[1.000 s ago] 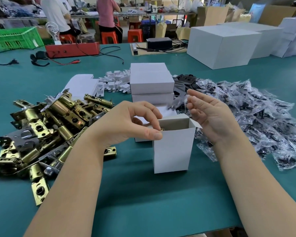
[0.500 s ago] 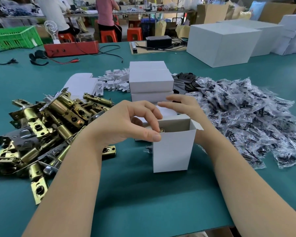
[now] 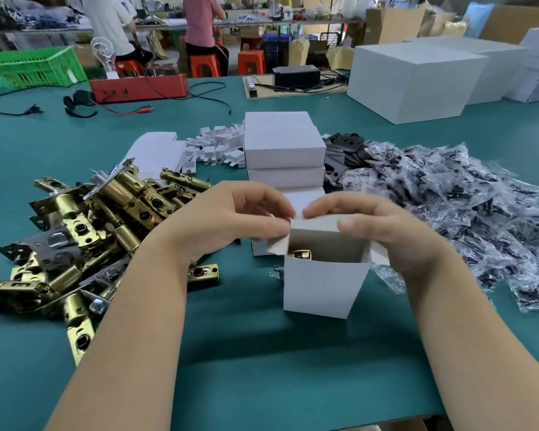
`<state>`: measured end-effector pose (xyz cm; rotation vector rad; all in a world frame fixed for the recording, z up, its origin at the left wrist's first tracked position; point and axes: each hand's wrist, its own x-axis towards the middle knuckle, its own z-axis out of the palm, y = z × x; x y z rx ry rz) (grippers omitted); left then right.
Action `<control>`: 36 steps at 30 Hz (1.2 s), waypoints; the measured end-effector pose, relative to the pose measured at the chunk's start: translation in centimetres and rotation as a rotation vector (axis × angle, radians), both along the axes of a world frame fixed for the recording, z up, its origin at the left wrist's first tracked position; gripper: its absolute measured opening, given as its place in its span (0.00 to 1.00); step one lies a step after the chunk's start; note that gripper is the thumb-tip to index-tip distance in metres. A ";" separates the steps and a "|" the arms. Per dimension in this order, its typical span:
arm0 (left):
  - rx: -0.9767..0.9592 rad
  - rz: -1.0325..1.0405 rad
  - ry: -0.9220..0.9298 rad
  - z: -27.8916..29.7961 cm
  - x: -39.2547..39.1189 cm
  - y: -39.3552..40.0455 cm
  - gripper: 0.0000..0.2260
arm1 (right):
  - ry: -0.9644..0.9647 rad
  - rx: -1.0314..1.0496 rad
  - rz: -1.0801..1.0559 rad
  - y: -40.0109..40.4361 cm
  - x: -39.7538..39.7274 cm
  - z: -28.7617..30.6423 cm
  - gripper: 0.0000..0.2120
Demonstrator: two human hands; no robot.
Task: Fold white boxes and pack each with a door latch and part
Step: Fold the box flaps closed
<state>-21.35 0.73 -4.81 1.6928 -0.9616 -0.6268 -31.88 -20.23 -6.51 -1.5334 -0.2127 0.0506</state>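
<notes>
A small white box stands upright on the green table, its top open. A brass door latch shows inside it. My left hand pinches the box's left top flap between thumb and fingers. My right hand holds the back lid flap, fingers over its top edge and thumb in front. A heap of brass door latches lies to the left. Clear bags of black parts are piled to the right.
Closed white boxes are stacked just behind the open one. Flat box blanks and small white inserts lie behind the latches. Large white cartons stand at the back right. A red device and cables sit at the back left.
My right hand has come in from beside the box to its top and taken hold of the back flap. My left hand has stayed on the left flap.
</notes>
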 end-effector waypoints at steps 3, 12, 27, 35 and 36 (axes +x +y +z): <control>0.235 0.121 -0.051 -0.1 -0.2 -0.4 0.07 | 0.021 -0.030 0.050 -0.2 -0.6 0.1 0.18; 0.695 -0.029 -0.342 -1.4 -1.3 -1.8 0.05 | -0.056 -0.019 -0.243 -0.1 -0.1 -0.1 0.12; 0.253 0.222 -0.121 1.6 -0.1 1.7 0.08 | -0.047 0.165 -0.365 0.2 0.2 -0.2 0.14; -0.310 0.318 -0.570 0.8 -4.8 -3.0 0.07 | 0.005 0.238 -0.301 0.6 0.4 -0.3 0.14; -0.293 0.354 -0.654 0.7 -5.0 -3.2 0.05 | 0.001 0.245 -0.288 0.5 0.4 -0.3 0.15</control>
